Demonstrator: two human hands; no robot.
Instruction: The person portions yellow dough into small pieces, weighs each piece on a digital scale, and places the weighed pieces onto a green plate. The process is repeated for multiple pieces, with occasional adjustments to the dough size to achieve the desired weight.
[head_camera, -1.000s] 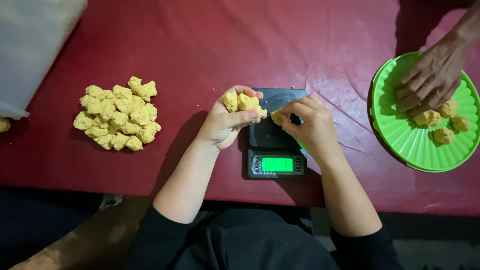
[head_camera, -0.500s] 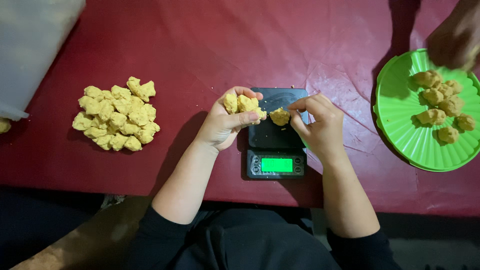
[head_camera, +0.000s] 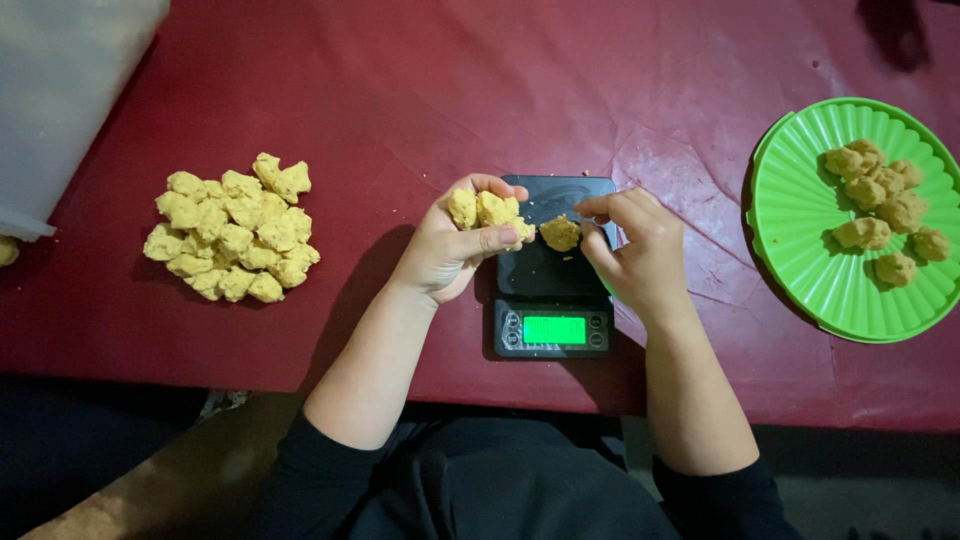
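Left hand (head_camera: 450, 245) closed around dough lumps (head_camera: 485, 208) at the scale (head_camera: 552, 270) edge, right hand (head_camera: 635, 250) loosely open beside a lump (head_camera: 560, 233), bare cloth (head_camera: 500, 90) beyond.

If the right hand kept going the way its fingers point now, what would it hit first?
The right hand points left over the black scale. First in line is probably the dough piece lying on the scale, just off its fingertips; height above it is unclear.

Black sleeves, pushed up past the elbows, leave both forearms bare down to the left hand (head_camera: 448, 250) and right hand (head_camera: 640, 255), which wear no rings, watch or gloves, and a black top covers the torso below them.
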